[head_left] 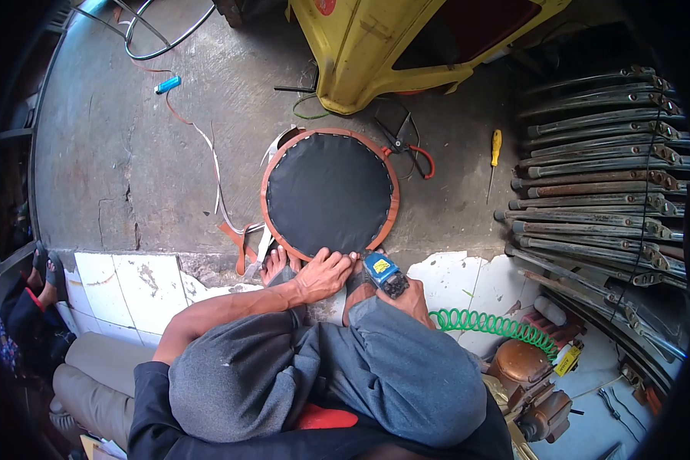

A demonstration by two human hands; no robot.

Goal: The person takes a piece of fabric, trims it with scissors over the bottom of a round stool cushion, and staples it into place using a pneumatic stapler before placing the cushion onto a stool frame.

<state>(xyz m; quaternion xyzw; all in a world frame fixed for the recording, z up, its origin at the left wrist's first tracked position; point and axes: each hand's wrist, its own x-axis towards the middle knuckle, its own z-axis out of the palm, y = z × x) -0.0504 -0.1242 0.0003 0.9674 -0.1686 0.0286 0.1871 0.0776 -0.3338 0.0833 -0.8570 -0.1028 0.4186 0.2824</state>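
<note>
A round black seat pad [328, 192] with a brown rim lies underside up on the floor, with staples along the border. My left hand [323, 274] presses on its near edge, fingers bent over the rim; whether they pinch material is hidden. In my right hand [410, 300] is a blue staple gun [382, 268], its nose close to the pad's near right edge. A green coiled air hose [498, 323] runs to the right from that hand. My bare feet touch the near side of the pad.
Red-handled scissors [424, 161] lie right of the pad, a yellow screwdriver [496, 149] farther right. Metal frames [590, 172] are stacked at the right, above a compressor [517, 364]. A yellow shell [353, 46] stands ahead. Another person's feet [50, 280] show at far left.
</note>
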